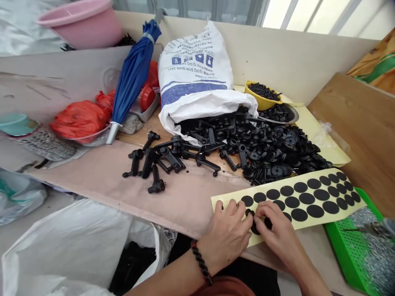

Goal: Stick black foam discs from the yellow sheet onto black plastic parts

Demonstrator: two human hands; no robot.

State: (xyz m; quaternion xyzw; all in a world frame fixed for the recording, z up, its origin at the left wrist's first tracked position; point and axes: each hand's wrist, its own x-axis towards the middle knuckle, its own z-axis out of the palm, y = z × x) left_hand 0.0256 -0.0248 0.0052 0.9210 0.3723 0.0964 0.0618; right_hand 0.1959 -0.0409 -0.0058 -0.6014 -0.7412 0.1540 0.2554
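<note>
Okay, left hand (225,236) and right hand (276,226) at near end of yellow sheet (345,213), fingers curled down, grip unclear. Black disc (268,223) just beside right fingertips; sheet's long axis runs off rightward. Green tray (336,242) right of sheet holds silver screws (370,250). Beyond sheet, white sack (194,70) spills black plastic parts (262,152).

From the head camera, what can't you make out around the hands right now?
All in the head view:
- Left hand and right hand hide the near end of the sheet and the black discs there, so their count is unclear.
- Green tray is cut off by the right edge; its metal bits are too small to identify.
- Grey thing at that edge: blurred.
- White sack hides how many black parts remain inside.
</note>
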